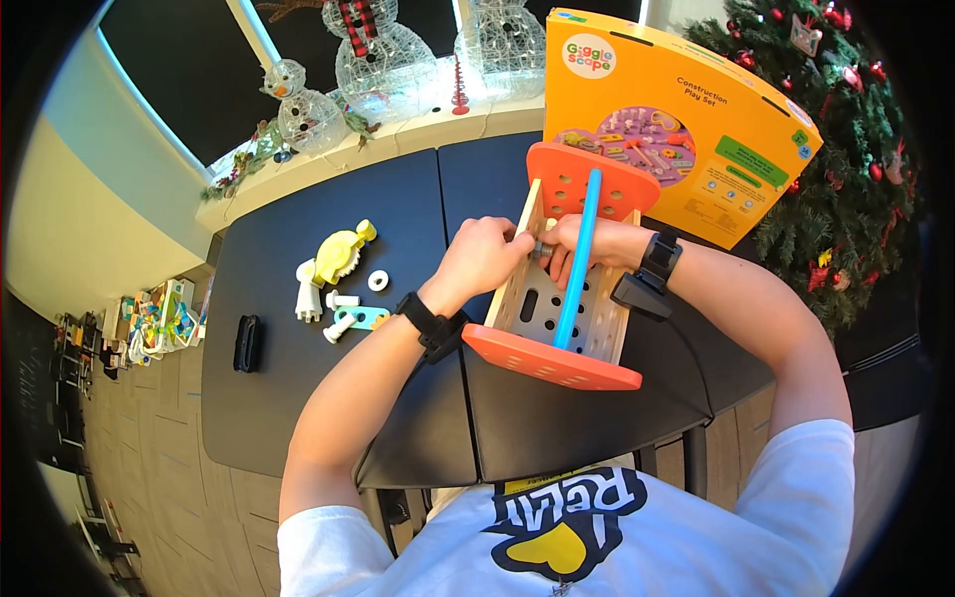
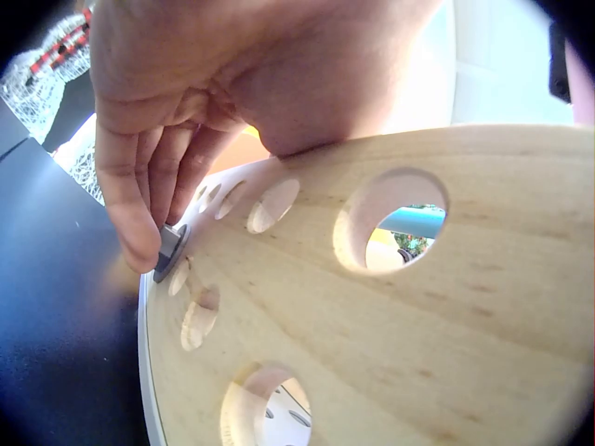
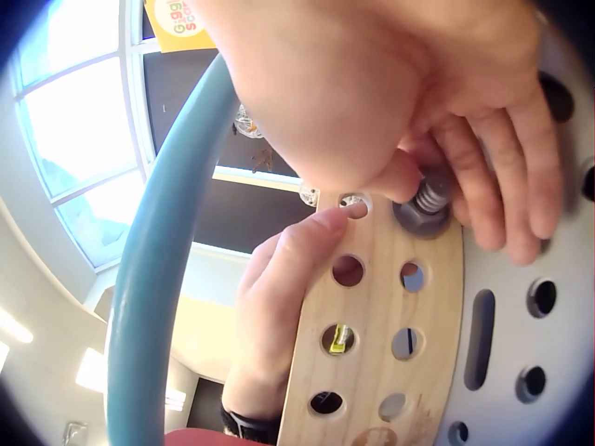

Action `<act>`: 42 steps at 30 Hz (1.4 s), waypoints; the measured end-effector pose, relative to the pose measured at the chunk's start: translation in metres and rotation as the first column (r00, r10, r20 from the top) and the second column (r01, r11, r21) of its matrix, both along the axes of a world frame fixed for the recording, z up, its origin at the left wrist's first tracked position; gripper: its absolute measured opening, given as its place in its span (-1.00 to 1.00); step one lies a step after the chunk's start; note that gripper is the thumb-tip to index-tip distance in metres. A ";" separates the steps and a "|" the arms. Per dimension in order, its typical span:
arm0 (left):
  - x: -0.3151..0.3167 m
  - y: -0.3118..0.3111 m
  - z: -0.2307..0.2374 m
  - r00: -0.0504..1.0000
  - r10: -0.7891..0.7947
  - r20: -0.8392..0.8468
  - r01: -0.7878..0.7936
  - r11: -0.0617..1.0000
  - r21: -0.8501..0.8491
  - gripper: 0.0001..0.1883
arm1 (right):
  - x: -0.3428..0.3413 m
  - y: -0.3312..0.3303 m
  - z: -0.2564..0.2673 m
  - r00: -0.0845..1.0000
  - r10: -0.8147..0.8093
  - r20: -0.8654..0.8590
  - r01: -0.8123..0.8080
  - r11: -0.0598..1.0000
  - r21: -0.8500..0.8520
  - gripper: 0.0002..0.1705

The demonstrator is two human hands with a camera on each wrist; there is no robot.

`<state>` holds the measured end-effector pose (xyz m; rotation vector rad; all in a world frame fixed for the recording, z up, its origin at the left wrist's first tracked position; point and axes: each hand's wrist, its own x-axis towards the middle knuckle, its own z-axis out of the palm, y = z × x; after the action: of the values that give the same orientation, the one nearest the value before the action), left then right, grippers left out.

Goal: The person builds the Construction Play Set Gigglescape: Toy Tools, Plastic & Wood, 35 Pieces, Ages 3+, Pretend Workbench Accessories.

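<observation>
A toolbox-like toy with orange end panels, a blue rod and holed wooden sides stands before the person. The left hand is at the outer face of the left wooden side, its fingers and thumb pinching a grey bolt head. Inside the toy, under the blue rod, the right hand has its thumb and index finger on a grey nut around the threaded bolt end; its other fingers extend over the grey holed base.
On the black table at left lie a yellow-green toy tool, white screws, a white ring, a teal strip and a black case. A yellow box stands behind the toy, beside a decorated tree.
</observation>
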<state>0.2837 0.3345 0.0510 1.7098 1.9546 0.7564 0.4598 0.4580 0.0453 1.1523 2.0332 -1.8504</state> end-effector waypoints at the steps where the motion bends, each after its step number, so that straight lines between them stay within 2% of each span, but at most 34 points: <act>1: 0.000 -0.001 0.000 1.000 -0.001 0.004 0.001 1.000 0.004 -0.52 | -0.001 -0.002 0.004 1.000 -0.002 0.015 0.002 1.000 0.003 -0.49; 4: -0.001 0.000 -0.001 1.000 -0.005 0.007 0.005 1.000 0.015 -0.52 | 0.001 -0.007 0.017 0.999 -0.009 -0.031 0.009 1.000 0.008 -0.52; 7: 0.000 0.000 0.001 1.000 -0.004 0.011 0.004 1.000 -0.002 -0.52 | 0.001 -0.006 0.003 0.997 0.030 -0.068 -0.019 0.987 0.156 -0.55; 10: 0.001 -0.001 0.003 1.000 0.000 0.018 0.000 1.000 -0.014 -0.52 | 0.001 -0.001 -0.003 0.994 0.095 -0.060 -0.082 0.979 0.187 -0.57; 13: 0.000 -0.001 0.001 1.000 0.012 0.029 -0.012 1.000 -0.012 -0.53 | 0.001 0.001 -0.001 0.992 0.116 -0.051 -0.111 0.989 0.093 -0.55; 16: 0.002 -0.002 0.003 0.999 0.020 0.036 -0.019 1.000 -0.023 -0.52 | -0.001 0.002 0.000 1.000 0.028 -0.007 -0.028 1.000 -0.006 -0.55; 19: 0.001 -0.002 0.002 1.000 0.014 0.023 -0.014 1.000 -0.006 -0.52 | -0.004 -0.002 0.010 0.999 -0.040 0.003 0.040 0.999 0.017 -0.55; 22: 0.001 -0.002 0.002 0.999 0.016 0.034 -0.016 1.000 -0.012 -0.52 | 0.002 -0.008 0.012 0.997 0.024 -0.077 -0.012 0.989 0.147 -0.53; 25: 0.002 -0.001 0.002 0.999 0.018 0.035 -0.018 1.000 -0.010 -0.51 | 0.003 -0.001 -0.004 0.988 0.086 -0.127 -0.062 0.981 0.181 -0.48; 28: 0.001 -0.001 0.001 1.000 0.014 0.019 -0.014 1.000 -0.007 -0.51 | 0.003 0.001 -0.004 0.989 0.117 -0.091 -0.097 0.975 0.200 -0.49; 34: 0.003 -0.002 0.005 1.000 0.013 0.027 -0.013 1.000 -0.017 -0.51 | -0.002 0.002 0.002 1.000 -0.018 0.008 0.017 0.998 0.067 -0.51; 37: 0.002 -0.001 0.003 1.000 0.011 0.028 -0.011 1.000 0.001 -0.51 | 0.000 0.002 0.000 0.992 -0.069 -0.103 0.074 0.996 0.042 -0.54; 40: 0.002 -0.001 0.004 1.000 0.008 0.016 -0.008 1.000 -0.010 -0.51 | 0.002 -0.001 -0.004 0.992 0.030 -0.127 -0.009 0.987 0.159 -0.55; 42: 0.002 -0.001 0.005 1.000 0.009 0.013 -0.009 1.000 -0.018 -0.51 | 0.003 0.005 -0.012 0.988 0.071 -0.134 -0.050 0.986 0.156 -0.56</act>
<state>0.2861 0.3334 0.0557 1.6826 1.9552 0.7495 0.4624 0.4634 0.0336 1.0080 2.2947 -1.8210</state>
